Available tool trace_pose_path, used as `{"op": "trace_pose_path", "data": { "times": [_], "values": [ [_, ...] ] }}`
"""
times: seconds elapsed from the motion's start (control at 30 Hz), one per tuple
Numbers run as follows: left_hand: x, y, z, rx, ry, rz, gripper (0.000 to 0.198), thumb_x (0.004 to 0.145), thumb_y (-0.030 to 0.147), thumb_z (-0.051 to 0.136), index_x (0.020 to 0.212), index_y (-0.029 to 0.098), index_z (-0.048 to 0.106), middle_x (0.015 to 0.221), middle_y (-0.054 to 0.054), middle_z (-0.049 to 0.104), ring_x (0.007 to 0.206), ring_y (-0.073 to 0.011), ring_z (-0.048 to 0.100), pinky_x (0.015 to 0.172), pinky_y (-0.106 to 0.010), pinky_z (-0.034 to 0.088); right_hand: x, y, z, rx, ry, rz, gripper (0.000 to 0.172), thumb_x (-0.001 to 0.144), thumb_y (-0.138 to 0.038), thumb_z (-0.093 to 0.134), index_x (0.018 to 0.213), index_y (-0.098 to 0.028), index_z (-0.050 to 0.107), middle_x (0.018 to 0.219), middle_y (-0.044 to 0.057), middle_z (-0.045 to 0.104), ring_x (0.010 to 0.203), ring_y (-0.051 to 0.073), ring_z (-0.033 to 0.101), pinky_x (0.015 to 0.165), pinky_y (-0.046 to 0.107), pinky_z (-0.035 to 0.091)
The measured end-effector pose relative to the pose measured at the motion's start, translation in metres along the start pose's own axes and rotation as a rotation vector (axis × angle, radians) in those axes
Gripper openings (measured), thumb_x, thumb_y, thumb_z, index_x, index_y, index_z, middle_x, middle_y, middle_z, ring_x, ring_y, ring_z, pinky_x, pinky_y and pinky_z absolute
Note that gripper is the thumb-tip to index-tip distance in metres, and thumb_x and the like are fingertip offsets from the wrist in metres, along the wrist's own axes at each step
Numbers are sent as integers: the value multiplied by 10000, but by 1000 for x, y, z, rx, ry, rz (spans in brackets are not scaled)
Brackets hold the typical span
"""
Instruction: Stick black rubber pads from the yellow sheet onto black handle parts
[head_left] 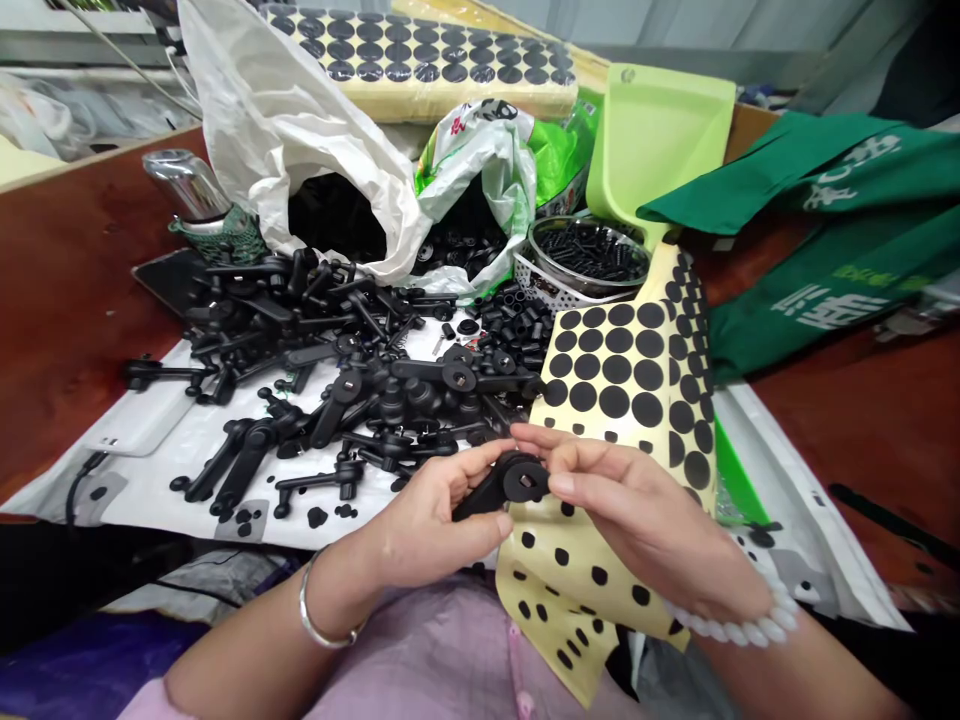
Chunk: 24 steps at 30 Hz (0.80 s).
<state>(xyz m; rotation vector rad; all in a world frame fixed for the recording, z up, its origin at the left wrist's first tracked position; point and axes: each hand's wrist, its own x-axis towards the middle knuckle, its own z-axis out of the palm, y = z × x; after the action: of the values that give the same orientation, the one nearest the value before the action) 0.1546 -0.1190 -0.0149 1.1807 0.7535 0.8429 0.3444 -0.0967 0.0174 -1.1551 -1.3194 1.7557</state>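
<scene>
My left hand (442,510), with a silver bangle at its wrist, is closed around a black plastic arm (484,493) with a round end. On that end lies a round black adhesive pad (526,480) with a small hole showing something shiny. My right hand (626,500), wearing a white bead bracelet, pinches the pad's right edge between thumb and fingers. Beneath and behind my right hand hangs a yellow backing sheet (592,410) of round black pads, with spots left where pads are gone on its lower part. Many similar black arms (247,460) lie heaped to the left.
Behind the heap stand a white sack (300,130) and a green-white bag (517,170), both holding black parts. A metal bowl (589,250) of black springs sits beside a lime dustpan (660,140). Green cloth (825,220) hangs right; a steel cup (184,185) stands left.
</scene>
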Motion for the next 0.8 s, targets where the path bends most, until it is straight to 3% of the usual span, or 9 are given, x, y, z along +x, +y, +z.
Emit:
{"op": "trace_pose_path", "data": {
  "times": [0.4,0.57,0.8],
  "values": [
    [0,-1,0,-5,-32,59,563,817,37,546,1328,262,473,1301,-35,558,1168,-171,523,956,-248,418,1,4,-1,-1,-18,20,206,734,-340,737,630,-199,627,1166,77,602,1257,298,381,1055,438,275],
    [2,-7,3,39,49,19,496,832,124,555,1311,235,493,1252,-56,588,1001,-177,601,837,-262,478,2,3,0,-52,-6,14,239,736,-367,734,610,-204,611,1148,77,606,1281,295,344,1056,437,275],
    [7,-22,6,156,203,27,412,854,221,541,1266,217,544,867,-15,684,813,-156,628,789,-271,491,2,6,0,-136,30,-4,243,765,-377,711,622,-208,612,1146,66,604,1292,298,326,1055,420,278]
  ]
}}
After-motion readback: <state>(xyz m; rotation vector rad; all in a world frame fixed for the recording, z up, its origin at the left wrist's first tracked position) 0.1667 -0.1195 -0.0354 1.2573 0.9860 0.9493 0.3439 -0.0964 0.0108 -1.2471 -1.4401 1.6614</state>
